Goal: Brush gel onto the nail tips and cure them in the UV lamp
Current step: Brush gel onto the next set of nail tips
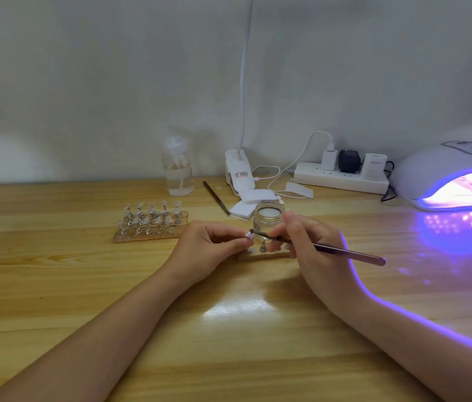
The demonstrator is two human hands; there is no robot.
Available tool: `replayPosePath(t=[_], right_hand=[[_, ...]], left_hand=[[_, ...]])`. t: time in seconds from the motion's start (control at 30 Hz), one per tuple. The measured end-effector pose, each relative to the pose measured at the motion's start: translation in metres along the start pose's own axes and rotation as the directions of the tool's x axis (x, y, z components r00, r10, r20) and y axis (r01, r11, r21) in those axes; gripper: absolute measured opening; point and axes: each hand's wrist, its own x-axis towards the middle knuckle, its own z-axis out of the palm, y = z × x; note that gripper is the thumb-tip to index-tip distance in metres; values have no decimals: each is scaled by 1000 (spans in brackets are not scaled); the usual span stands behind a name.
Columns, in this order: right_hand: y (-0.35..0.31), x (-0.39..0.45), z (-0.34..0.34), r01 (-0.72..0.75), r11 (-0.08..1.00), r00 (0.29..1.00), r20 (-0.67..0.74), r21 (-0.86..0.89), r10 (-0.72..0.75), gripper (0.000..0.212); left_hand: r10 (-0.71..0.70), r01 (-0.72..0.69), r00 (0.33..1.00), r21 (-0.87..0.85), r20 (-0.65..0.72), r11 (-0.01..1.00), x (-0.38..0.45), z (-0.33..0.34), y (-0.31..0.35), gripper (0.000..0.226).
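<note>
Nail tip [248, 235] sits pinched between the left hand's [211, 245] thumb and forefinger, held just above a small wooden stand [260, 256]. Touching its upper edge is the dark head of a brush [320, 248], which the right hand [313, 245] grips like a pen, handle trailing off to the right. Just behind the fingertips stands an open gel jar [269, 217]. A stand of tips [150, 223] lies left of the left hand, the lamp [455, 177] (lit violet) far right. Bare table [229, 329] lies nearer than both hands.
</note>
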Motion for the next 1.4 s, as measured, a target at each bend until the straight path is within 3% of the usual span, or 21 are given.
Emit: replayPosePath(t=[0.17,0.4,0.63,0.83,0.93,1.07,1.27,1.4], right_hand=[[-3,-4,0,27,992,1000,11,127,-29,40],[0,0,0,11,998,1000,-16,-61,-12,31],[-1,-4,0,28,997,999,-36,66,-25,40],[2,0,0,51,994,998,27,-101,-48,30],[4,-2,0,60,997,998,5,-44,-60,36],[5,-4,0,67,997,997,-36,40,-65,40],[4,0,-1,69,989,998,23,-130,-67,30],[4,-2,-1,76,994,997,18,-81,-75,35]], left_hand=[[14,-14,1000,20,4,1000,0,0,1,16],[-7,7,1000,20,-4,1000,0,-1,-1,15],[-8,8,1000,26,-4,1000,0,-2,-1,14],[-2,2,1000,44,-7,999,-1,-1,0,15],[-1,2,1000,57,-14,998,-1,-1,1,24],[-18,18,1000,67,-12,998,-1,0,2,15],[-10,11,1000,81,-9,997,-3,0,4,12],[-18,18,1000,75,-9,997,-2,0,3,18]])
